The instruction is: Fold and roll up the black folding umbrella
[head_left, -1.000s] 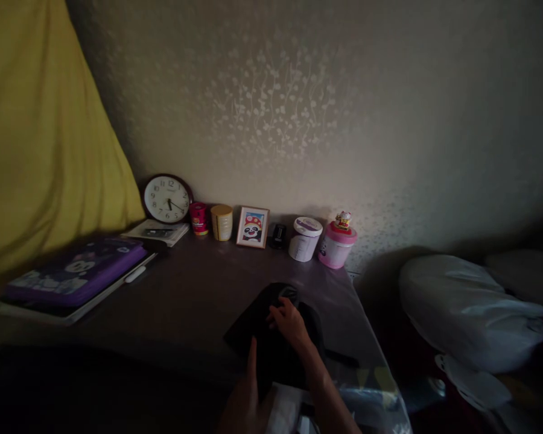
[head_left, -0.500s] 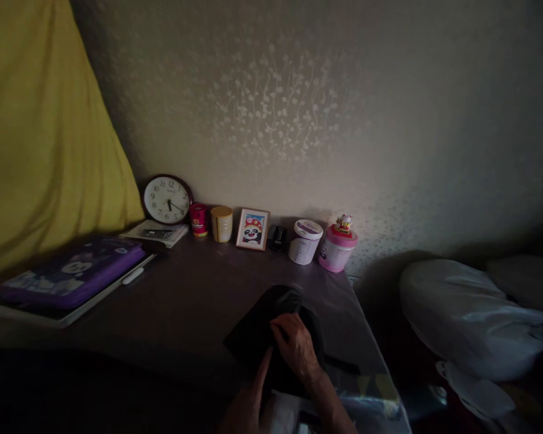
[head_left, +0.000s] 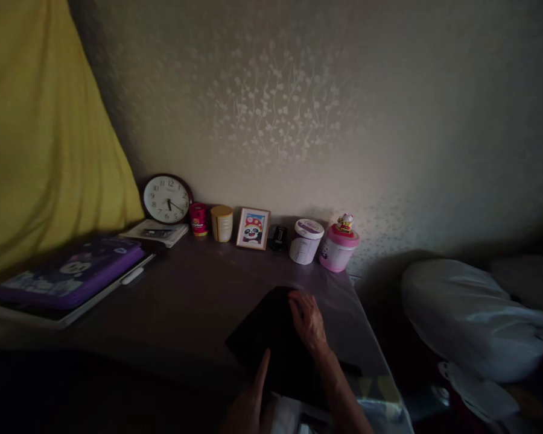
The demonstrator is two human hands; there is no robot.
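Observation:
A piece of black cloth lies on the right part of the table; its folds are hard to make out in the dim light. My right hand is at the cloth's far right edge, fingers curled together and closed on it. Low in the view, my left hand rests at the near left side of the cloth. Its index finger is stretched out over the fabric, while the other fingers are mostly hidden. Between my forearms a white object with a dark part shows at the bottom edge.
Along the wall stand a clock, a red can, a yellow canister, a panda picture frame, a white tub and a pink tub. A purple case lies left. White bags sit beyond the table's right edge.
My right hand has moved away from me and to the right, to the cloth's far edge. The cloth now lies flatter and more spread out there. My left hand has barely moved.

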